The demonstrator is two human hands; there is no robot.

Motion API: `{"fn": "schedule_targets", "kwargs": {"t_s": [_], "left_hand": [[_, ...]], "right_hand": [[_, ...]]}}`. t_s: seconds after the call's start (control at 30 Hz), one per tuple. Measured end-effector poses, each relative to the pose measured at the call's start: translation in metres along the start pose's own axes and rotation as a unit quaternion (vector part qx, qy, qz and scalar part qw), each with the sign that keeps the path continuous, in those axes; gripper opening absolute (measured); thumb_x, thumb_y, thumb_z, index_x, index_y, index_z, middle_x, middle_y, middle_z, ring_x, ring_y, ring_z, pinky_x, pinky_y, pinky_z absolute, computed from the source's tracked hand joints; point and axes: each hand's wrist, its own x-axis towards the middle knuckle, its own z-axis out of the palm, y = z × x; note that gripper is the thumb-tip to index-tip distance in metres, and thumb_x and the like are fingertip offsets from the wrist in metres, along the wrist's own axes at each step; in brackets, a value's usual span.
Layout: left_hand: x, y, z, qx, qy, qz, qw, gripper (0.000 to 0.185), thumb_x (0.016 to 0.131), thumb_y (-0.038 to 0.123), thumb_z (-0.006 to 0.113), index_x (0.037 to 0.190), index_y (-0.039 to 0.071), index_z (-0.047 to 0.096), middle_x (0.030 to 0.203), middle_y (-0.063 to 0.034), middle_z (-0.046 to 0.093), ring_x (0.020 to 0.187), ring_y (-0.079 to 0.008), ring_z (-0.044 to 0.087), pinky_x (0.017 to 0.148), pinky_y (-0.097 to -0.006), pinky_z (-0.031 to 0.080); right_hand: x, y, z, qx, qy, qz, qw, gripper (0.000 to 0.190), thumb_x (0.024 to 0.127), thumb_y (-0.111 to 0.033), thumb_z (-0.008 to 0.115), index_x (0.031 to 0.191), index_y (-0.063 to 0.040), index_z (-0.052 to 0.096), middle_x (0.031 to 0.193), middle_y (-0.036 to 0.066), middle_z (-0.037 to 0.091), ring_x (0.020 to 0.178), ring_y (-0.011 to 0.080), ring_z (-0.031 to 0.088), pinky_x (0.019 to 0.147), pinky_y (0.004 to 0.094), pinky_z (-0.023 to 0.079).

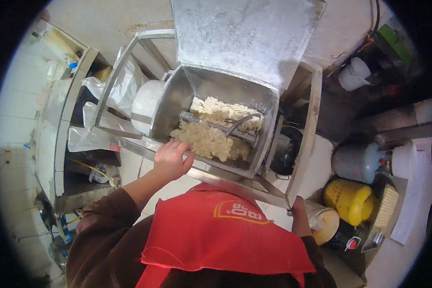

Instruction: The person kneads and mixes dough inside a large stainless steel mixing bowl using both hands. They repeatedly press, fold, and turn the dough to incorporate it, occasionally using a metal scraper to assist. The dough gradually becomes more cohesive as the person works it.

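Before me stands a metal dough mixer with its trough (230, 77) uncovered. Inside, clumpy beige dough (205, 140) lies around a horizontal mixing shaft (216, 126) with a curved bar (239, 124). Paler, floury crumbs (223, 106) heap along the far wall. My left hand (172, 161) grips the near rim of the trough, its fingers curled over the edge beside the dough. At the near right corner of the mixer's metal frame (311, 115) is my right hand (301, 210); its fingers are mostly hidden, so its hold cannot be made out.
The raised metal lid (241, 39) leans behind the trough. On the left, a tiled counter (52, 140) has white plastic bags (90, 140) beside it. A yellow gas cylinder (349, 201), a grey cylinder (356, 162) and a bucket (324, 223) stand to the right.
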Motion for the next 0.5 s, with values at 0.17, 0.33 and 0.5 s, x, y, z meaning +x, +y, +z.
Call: {"fn": "schedule_targets", "kwargs": {"t_s": [0.17,0.33,0.5], "left_hand": [[-0.004,-0.017,0.007,-0.077,-0.05,-0.001,0.996,0.017,0.082,0.026,0.065,0.092,0.013,0.064,0.088,-0.0091,0.066,0.087,-0.0296,0.063,0.074,-0.0419,0.049],[-0.001,-0.086,-0.016,-0.186,-0.025,-0.091,0.978,0.018,0.088,0.023,0.062,0.099,0.009,0.065,0.092,-0.0129,0.068,0.086,-0.0315,0.067,0.074,-0.0381,0.053],[-0.007,-0.162,-0.037,0.001,-0.004,-0.239,0.971,0.027,0.091,0.032,0.056,0.104,0.01,0.065,0.095,-0.0133,0.069,0.091,-0.0318,0.066,0.077,-0.0411,0.05]], "right_hand": [[-0.023,-0.001,-0.006,0.193,-0.031,0.078,0.978,0.01,0.074,-0.01,0.061,0.075,-0.001,0.062,0.064,0.014,0.061,0.048,0.0265,0.058,0.045,0.0401,0.047],[-0.095,-0.027,-0.008,0.279,-0.027,0.102,0.955,0.009,0.073,-0.006,0.062,0.078,-0.004,0.054,0.059,0.009,0.053,0.043,0.0217,0.05,0.039,0.0354,0.042],[-0.185,-0.036,-0.015,0.38,-0.002,0.037,0.924,0.014,0.075,-0.003,0.06,0.081,-0.007,0.048,0.057,0.004,0.047,0.043,0.0154,0.045,0.039,0.0289,0.038]]}}
